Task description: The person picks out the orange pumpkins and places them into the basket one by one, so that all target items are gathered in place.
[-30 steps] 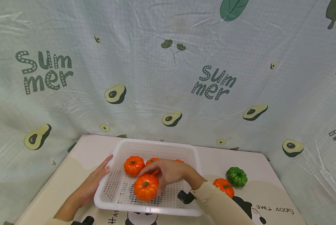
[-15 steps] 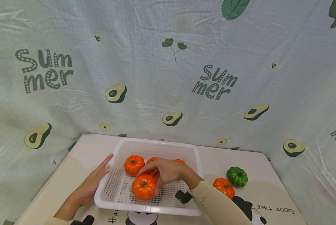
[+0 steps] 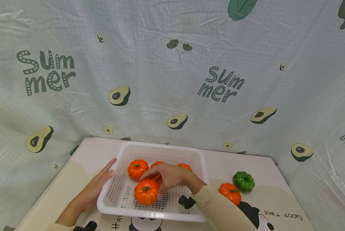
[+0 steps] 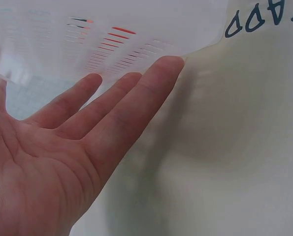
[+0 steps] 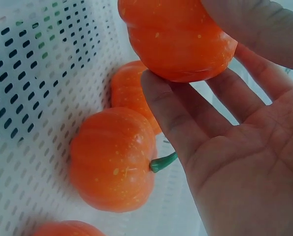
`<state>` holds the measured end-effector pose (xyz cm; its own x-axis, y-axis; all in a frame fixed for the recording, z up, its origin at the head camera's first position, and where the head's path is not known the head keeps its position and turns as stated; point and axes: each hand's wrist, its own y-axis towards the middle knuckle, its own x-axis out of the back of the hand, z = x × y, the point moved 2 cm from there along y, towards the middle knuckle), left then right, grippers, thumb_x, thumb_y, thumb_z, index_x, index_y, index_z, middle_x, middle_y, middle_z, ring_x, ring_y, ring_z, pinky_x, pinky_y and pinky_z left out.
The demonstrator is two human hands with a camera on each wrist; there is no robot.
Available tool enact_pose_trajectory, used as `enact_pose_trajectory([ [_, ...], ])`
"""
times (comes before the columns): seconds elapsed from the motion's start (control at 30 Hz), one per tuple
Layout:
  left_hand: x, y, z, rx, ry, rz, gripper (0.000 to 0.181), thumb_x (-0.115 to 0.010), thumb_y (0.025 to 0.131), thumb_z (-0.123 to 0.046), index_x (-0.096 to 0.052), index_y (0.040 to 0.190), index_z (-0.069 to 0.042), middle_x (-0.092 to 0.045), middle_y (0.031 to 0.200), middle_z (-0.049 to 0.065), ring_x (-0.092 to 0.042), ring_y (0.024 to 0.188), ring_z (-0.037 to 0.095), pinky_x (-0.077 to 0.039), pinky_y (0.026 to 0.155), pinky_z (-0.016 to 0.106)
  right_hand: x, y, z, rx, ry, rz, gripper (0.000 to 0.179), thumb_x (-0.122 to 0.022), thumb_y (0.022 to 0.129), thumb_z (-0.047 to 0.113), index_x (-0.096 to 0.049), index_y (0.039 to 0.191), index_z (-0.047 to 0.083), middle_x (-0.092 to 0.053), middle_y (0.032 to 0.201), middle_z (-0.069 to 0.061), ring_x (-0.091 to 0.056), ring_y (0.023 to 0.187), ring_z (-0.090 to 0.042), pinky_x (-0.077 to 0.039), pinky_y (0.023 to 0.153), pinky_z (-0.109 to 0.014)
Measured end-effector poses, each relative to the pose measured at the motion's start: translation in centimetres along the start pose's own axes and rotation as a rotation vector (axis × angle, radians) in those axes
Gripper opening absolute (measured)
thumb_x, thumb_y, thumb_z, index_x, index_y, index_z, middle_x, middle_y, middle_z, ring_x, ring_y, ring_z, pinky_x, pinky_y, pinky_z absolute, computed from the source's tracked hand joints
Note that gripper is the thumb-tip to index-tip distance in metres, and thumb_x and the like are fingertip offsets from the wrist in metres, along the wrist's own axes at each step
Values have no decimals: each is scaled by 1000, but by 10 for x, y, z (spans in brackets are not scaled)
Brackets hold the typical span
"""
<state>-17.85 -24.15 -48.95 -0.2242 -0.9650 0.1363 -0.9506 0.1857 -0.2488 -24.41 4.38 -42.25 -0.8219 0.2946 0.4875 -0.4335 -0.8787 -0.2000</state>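
A white perforated plastic basket (image 3: 137, 213) stands on the table with several small orange pumpkins inside. My right hand (image 3: 170, 176) reaches into it and grips the nearest orange pumpkin (image 3: 146, 192), thumb on one side and fingers on the other; the right wrist view shows this pumpkin (image 5: 178, 39) between thumb and fingertips. Behind it lie another pumpkin (image 3: 138, 169), a partly covered one (image 3: 157, 164) and one by the right wall (image 3: 185, 166). Outside the left wall, my left hand (image 3: 94, 189) has its fingers straight, fingertips (image 4: 168, 64) right at the basket's side.
To the basket's right, an orange pumpkin (image 3: 230, 193) and a green pumpkin (image 3: 243, 181) sit side by side on the table, near my right sleeve (image 3: 224, 208). A printed cloth (image 3: 149, 64) hangs behind the table's back edge.
My right hand has shifted slightly left with the gripped pumpkin, which tilts a little. The pumpkin by the right wall shows more. The left hand has stayed in place.
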Motion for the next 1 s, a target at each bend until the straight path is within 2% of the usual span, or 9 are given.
enact_pose_trajectory([
  [0.3, 0, 0, 0, 9, 1, -8, 64, -33, 112, -49, -5, 168, -36, -4, 177, 16, -40, 146, 39, -52, 108, 49, -3, 6, 0, -20, -46, -9, 78, -92, 65, -8, -70, 134, 21, -67, 139, 10, -58, 120, 1, -51, 100, -20],
  [0.67, 0, 0, 1, 12, -4, -18, 65, -34, 112, -49, -6, 169, -35, -6, 177, 17, -40, 147, 43, -52, 109, 53, -8, 12, -2, -30, -165, 0, 76, -90, 68, -8, -69, 134, 23, -65, 142, 10, -53, 125, 0, -42, 113, -24],
  [1.0, 0, 0, 0, 1, -1, -4, 65, -33, 112, -49, -4, 169, -35, -3, 177, 17, -36, 149, 44, -50, 110, 54, -10, 15, -4, -30, -212, 11, 76, -91, 68, -6, -68, 135, 22, -66, 141, 10, -53, 123, 1, -43, 111, -24],
])
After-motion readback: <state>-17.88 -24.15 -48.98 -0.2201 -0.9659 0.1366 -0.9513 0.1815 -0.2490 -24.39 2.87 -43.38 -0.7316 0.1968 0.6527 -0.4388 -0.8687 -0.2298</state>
